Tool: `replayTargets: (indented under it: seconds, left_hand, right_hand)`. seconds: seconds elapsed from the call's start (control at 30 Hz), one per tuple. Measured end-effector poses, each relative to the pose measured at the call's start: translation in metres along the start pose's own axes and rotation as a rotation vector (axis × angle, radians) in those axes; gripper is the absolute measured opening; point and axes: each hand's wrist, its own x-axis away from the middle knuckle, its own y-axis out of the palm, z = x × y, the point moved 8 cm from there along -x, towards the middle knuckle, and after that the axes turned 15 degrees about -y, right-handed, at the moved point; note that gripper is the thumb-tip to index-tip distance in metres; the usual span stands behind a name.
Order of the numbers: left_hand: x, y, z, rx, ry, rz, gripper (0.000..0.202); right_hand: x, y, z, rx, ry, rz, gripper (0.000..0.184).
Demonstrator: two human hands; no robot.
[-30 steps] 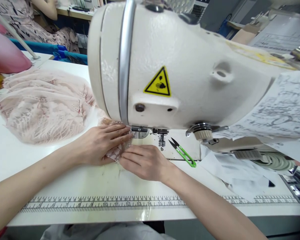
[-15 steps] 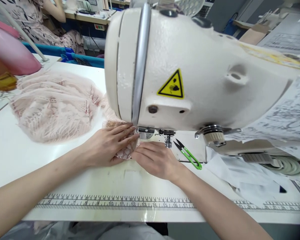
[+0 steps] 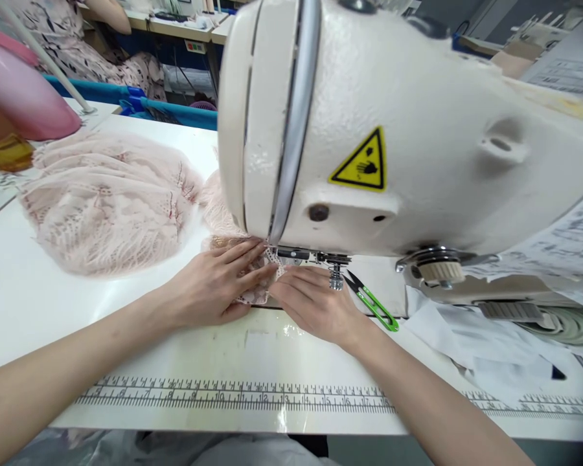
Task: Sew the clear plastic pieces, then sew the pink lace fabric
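Note:
My left hand (image 3: pixel 214 285) lies flat, fingers stretched out, pressing a small piece of pink lace (image 3: pixel 255 294) onto the white table just under the head of the sewing machine (image 3: pixel 393 129). My right hand (image 3: pixel 315 301) rests beside it on the lace's right edge, fingers extended toward the presser foot (image 3: pixel 284 254). The needle area is largely hidden by the machine head.
A heap of pink lace fabric (image 3: pixel 107 200) lies at the left. Green thread snips (image 3: pixel 372 301) lie right of my right hand. A printed ruler (image 3: pixel 233 393) runs along the table's front edge. White paper and cloth (image 3: pixel 480 343) sit at the right. Another person sits at the far left.
The view has shifted, so the machine head looms larger. Both hands stay on the lace piece, with the right hand's fingers edged closer to the presser foot.

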Motion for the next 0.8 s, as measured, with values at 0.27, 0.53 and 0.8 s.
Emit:
replayTargets:
  seconds: [0.27, 0.53, 0.8]
  left_hand:
    - [-0.001, 0.000, 0.001, -0.001, -0.008, 0.017, 0.060]
    - [0.005, -0.019, 0.012, 0.037, 0.175, 0.243, 0.034]
    - [0.005, -0.021, 0.010, 0.055, 0.156, 0.250, 0.028]
  right_hand:
    - [0.001, -0.001, 0.007, -0.003, 0.049, -0.010, 0.013]
    - [0.001, -0.003, 0.009, -0.096, 0.072, 0.020, 0.013]
    - [-0.004, -0.003, -0.001, -0.087, 0.022, 0.096, 0.015]
